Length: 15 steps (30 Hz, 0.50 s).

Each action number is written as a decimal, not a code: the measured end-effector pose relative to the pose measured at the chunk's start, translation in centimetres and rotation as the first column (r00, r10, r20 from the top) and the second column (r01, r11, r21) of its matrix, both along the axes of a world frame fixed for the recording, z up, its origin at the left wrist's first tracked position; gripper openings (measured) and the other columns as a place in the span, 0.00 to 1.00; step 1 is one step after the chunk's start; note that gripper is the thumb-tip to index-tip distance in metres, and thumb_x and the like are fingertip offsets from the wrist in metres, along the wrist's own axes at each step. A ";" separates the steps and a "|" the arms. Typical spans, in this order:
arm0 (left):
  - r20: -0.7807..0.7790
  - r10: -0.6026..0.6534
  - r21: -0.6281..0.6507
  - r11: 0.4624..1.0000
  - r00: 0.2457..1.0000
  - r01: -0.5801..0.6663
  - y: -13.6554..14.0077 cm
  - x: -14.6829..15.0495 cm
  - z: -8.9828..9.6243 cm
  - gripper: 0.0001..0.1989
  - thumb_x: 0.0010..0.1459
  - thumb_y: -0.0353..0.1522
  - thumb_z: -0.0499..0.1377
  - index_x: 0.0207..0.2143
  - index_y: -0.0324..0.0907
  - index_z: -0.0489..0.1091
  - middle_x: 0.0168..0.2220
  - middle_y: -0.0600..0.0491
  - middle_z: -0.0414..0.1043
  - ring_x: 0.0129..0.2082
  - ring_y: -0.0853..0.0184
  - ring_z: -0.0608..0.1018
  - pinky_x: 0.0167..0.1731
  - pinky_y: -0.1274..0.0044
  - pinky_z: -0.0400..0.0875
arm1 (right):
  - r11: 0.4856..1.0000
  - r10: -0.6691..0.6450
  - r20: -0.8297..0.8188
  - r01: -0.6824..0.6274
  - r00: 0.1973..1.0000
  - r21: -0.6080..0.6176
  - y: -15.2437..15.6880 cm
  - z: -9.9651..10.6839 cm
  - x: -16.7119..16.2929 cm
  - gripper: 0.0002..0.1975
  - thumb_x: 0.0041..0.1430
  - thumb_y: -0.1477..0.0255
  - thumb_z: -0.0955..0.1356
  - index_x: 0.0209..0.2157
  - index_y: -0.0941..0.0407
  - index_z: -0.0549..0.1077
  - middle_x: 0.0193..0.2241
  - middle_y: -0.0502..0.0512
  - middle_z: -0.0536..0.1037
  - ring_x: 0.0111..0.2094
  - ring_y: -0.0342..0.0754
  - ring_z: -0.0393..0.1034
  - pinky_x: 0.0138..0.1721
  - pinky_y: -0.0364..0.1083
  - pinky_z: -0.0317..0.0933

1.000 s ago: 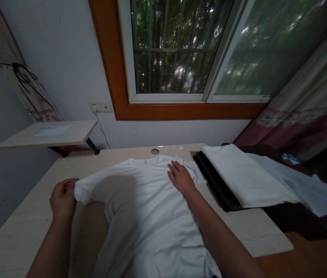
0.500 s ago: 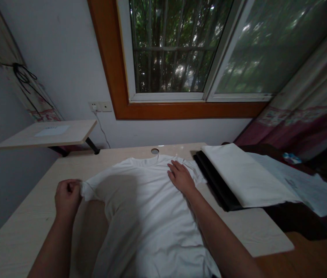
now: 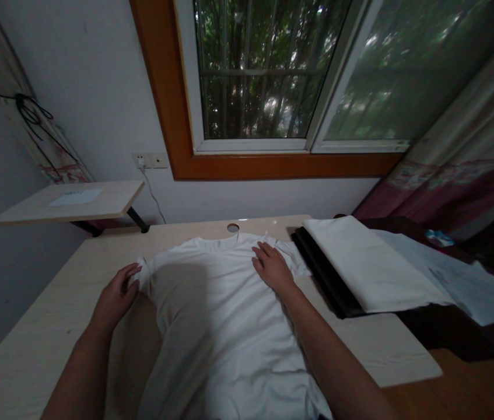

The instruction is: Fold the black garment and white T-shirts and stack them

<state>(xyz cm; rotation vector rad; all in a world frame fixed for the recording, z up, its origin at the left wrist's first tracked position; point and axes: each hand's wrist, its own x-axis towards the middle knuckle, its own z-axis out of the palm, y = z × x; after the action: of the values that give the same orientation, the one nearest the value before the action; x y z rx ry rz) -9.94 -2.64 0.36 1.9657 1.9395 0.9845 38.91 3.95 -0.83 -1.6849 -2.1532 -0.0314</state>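
Observation:
A white T-shirt [image 3: 229, 303] lies spread on the table, its collar toward the window and its lower part wrinkled toward me. At its left sleeve end, which is bunched up, my left hand [image 3: 118, 297] touches the cloth with thumb and fingers apart. My right hand [image 3: 273, 268] rests flat on the shirt's upper right part, near the shoulder, its fingers stretched out. Past that hand, the right sleeve reaches the edge of a dark, flat stack.
The dark stack [image 3: 329, 280] has white cloth or paper [image 3: 373, 262] on top. A raised wooden shelf [image 3: 111, 201] stands at the table's back left. A round hole [image 3: 233, 228] is near the back edge of the wooden table [image 3: 32, 315]. The window [image 3: 264, 76] is ahead.
My left hand has moved right and slightly up, and its fingers have loosened from a closed grip on the sleeve. The sleeve has slackened and bunched. My right hand stays in place.

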 end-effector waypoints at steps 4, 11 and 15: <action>-0.077 -0.074 0.041 0.996 0.994 0.077 0.3 -0.6 -0.7 0.29 0.59 0.44 0.57 0.61 0.43 0.63 0.56 0.44 0.73 0.55 0.54 0.75 0.57 0.63 0.69 | 1.000 0.005 0.001 -0.005 1.000 -0.005 0.0 0.0 0.1 0.22 0.71 0.65 0.61 0.62 0.52 0.70 0.67 0.58 0.64 0.68 0.55 0.56 0.68 0.58 0.50; -0.123 0.010 0.073 0.997 0.992 -0.001 0.4 -0.4 -0.8 0.26 0.59 0.47 0.57 0.55 0.45 0.70 0.42 0.48 0.75 0.45 0.55 0.77 0.48 0.65 0.73 | 1.000 0.006 -0.002 -0.006 1.000 -0.009 0.3 -0.4 0.2 0.22 0.70 0.65 0.61 0.62 0.51 0.70 0.67 0.59 0.65 0.68 0.55 0.56 0.67 0.59 0.50; 0.019 0.094 0.068 0.993 0.995 -0.096 -0.2 0.2 0.2 0.25 0.61 0.47 0.55 0.56 0.45 0.68 0.46 0.49 0.75 0.44 0.57 0.79 0.45 0.69 0.74 | 1.000 0.004 -0.008 -0.004 1.000 -0.006 0.2 -0.3 0.2 0.21 0.70 0.64 0.61 0.61 0.51 0.70 0.67 0.58 0.64 0.68 0.55 0.56 0.67 0.59 0.50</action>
<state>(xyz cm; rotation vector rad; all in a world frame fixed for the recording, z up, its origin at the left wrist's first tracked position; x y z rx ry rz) -9.74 -2.88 0.53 1.9106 2.0333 1.1019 39.07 4.20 -1.15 -1.6809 -2.1532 -0.0173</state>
